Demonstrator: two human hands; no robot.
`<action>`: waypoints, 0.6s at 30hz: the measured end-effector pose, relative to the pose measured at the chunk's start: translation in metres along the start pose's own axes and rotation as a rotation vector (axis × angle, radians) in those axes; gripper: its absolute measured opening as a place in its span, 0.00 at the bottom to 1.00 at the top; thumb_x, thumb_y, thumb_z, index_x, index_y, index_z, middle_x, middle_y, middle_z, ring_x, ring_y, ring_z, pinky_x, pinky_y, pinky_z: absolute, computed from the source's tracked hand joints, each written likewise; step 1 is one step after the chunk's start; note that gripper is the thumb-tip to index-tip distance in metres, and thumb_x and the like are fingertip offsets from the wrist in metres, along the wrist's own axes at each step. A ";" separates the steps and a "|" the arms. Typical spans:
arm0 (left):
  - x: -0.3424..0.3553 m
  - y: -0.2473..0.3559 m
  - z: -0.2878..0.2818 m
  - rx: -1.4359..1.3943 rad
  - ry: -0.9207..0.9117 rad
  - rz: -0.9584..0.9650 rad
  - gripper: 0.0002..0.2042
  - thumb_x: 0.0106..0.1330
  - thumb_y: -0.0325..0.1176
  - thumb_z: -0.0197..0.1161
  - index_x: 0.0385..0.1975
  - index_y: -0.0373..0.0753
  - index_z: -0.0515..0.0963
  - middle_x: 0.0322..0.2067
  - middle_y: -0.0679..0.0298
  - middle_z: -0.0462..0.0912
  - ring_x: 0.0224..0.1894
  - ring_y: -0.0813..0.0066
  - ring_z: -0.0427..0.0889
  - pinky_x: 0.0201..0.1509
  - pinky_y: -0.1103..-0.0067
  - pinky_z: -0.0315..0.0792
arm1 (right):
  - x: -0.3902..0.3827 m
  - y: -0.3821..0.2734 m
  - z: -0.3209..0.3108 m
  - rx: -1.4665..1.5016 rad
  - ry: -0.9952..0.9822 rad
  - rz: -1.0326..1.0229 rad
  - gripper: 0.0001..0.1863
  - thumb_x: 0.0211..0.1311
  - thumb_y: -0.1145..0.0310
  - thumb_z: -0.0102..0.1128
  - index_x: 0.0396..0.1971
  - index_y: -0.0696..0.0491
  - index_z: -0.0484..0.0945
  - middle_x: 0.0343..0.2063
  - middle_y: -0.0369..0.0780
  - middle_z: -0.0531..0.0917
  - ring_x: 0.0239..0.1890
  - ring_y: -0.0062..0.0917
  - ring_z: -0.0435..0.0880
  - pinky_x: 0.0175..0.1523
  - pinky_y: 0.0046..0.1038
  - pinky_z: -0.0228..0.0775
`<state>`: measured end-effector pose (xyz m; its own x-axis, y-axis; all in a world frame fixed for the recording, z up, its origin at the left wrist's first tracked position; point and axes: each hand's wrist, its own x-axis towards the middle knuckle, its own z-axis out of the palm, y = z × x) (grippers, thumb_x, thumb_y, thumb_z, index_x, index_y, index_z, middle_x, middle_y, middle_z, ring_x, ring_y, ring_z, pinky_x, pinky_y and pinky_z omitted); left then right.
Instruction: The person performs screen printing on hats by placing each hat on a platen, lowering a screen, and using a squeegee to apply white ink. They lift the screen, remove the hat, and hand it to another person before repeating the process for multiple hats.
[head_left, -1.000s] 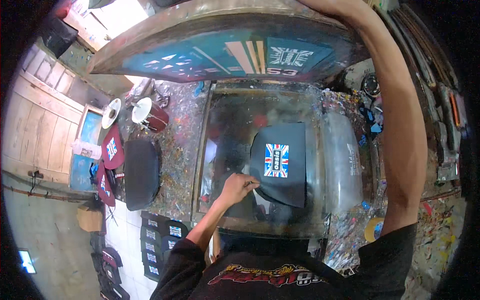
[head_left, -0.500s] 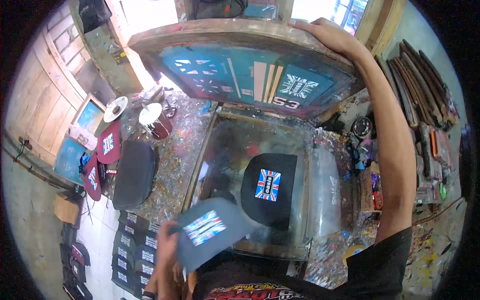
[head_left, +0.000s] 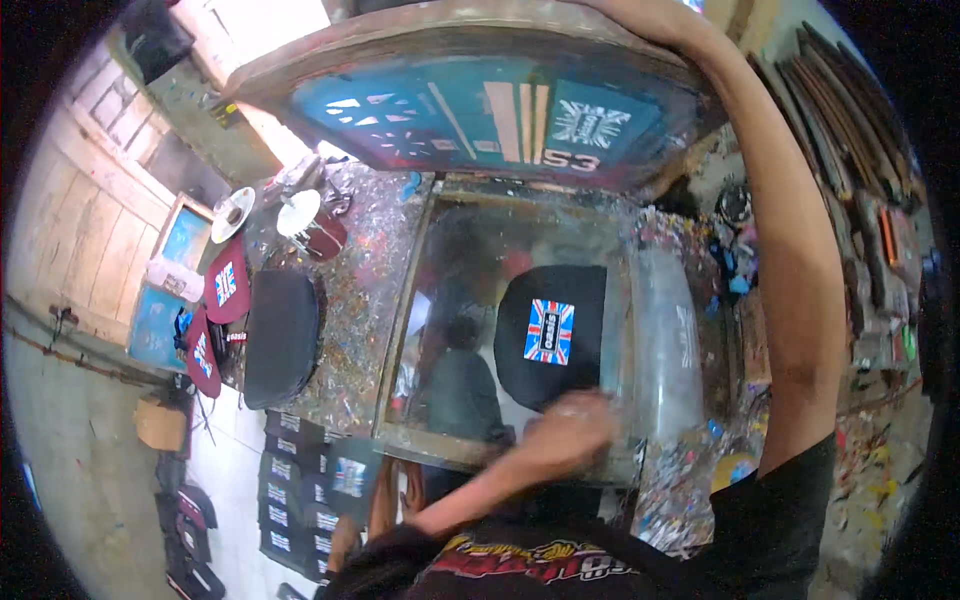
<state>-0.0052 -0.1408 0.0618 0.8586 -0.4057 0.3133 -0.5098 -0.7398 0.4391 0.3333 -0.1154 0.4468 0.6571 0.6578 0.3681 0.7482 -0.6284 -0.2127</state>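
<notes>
My right hand point(head_left: 645, 18) grips the top edge of a tilted screen-printing frame point(head_left: 400, 115) with blue mesh; the fingers are partly cut off by the picture's top. My left hand point(head_left: 575, 432), smeared by motion, is at the near edge of a black rounded fabric piece point(head_left: 512, 340), and its fingers cannot be made out. That piece lies on the glass-like print bed point(head_left: 460, 235) and bears a red, white and blue flag print point(head_left: 549, 332). Another dark printed piece point(head_left: 350, 476) is at the lower left, beside what looks like another person's hand point(head_left: 345, 543).
Left on the paint-spattered table stand a paint-streaked tub point(head_left: 318, 232), a dark pad point(head_left: 280, 338) and maroon printed pieces point(head_left: 227, 285). Rows of printed black pieces point(head_left: 277, 492) lie over the floor. Along the right wall lean several squeegee-like boards point(head_left: 825, 120).
My left hand has let go of the printed piece it held at the lower left and moved right, over the bed. The view has shifted; the raised frame stays held by my right hand.
</notes>
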 end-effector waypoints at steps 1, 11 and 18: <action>0.021 0.017 0.057 -0.097 0.131 0.206 0.27 0.70 0.42 0.59 0.69 0.47 0.70 0.73 0.50 0.64 0.77 0.52 0.60 0.80 0.56 0.53 | -0.003 -0.013 0.000 0.026 -0.001 -0.017 0.50 0.66 0.28 0.50 0.50 0.71 0.81 0.51 0.65 0.82 0.57 0.54 0.82 0.65 0.40 0.69; -0.041 -0.089 -0.028 0.176 0.068 -0.344 0.27 0.68 0.46 0.62 0.64 0.40 0.74 0.67 0.52 0.73 0.73 0.48 0.64 0.74 0.46 0.54 | -0.020 0.001 0.000 0.019 -0.022 -0.065 0.48 0.67 0.30 0.50 0.52 0.70 0.81 0.56 0.63 0.80 0.60 0.53 0.80 0.68 0.39 0.66; -0.069 -0.119 -0.039 0.324 -0.181 -0.366 0.33 0.71 0.54 0.59 0.72 0.45 0.67 0.77 0.58 0.59 0.79 0.56 0.55 0.80 0.47 0.41 | 0.008 -0.001 0.003 -0.034 -0.009 -0.069 0.46 0.67 0.31 0.50 0.56 0.65 0.81 0.60 0.61 0.79 0.63 0.52 0.77 0.69 0.38 0.64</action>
<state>-0.0056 -0.0034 0.0208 0.9876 -0.1549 0.0248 -0.1567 -0.9670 0.2007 0.3377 -0.1083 0.4477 0.6051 0.7035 0.3726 0.7882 -0.5954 -0.1560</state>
